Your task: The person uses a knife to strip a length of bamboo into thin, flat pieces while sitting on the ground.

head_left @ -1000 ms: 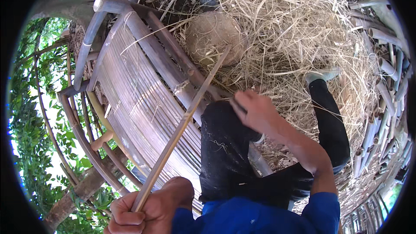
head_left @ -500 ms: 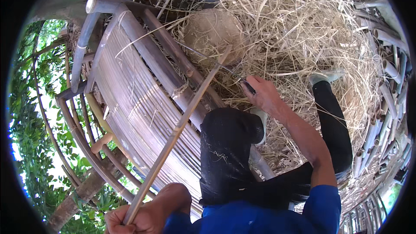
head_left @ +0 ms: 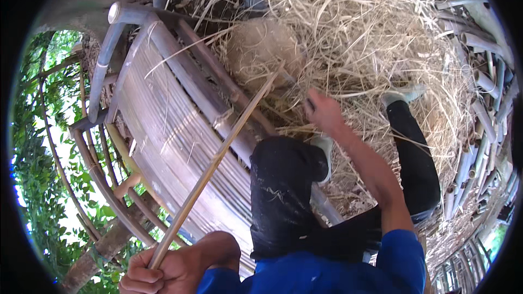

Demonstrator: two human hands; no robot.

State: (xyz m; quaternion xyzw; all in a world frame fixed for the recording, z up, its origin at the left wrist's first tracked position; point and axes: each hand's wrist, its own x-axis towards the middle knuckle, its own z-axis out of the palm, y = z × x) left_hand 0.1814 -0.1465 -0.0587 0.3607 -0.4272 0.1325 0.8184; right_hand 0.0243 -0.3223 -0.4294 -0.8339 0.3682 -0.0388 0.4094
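Note:
At the lower left, my left hand (head_left: 166,273) is closed round the near end of a long, thin bamboo strip (head_left: 210,171). The strip slants up and away to the right, across the bamboo bench. Its far tip reaches the edge of a round wooden block (head_left: 261,49) and looks frayed. Close to that tip, my right hand (head_left: 326,115) grips the dark handle of a knife (head_left: 291,80). The blade is smeared by motion, and I cannot tell whether it touches the strip.
A slatted bamboo bench (head_left: 158,114) with a pole frame lies to my left. Loose shavings (head_left: 359,32) cover the ground ahead and to the right. My bent leg (head_left: 289,196) in dark trousers is between my arms. A stack of bamboo poles (head_left: 485,114) lines the right side.
My right hand and the knife have shifted slightly up and left, and the blade has gone from sharp to blurred. My left hand and the strip have moved a little left.

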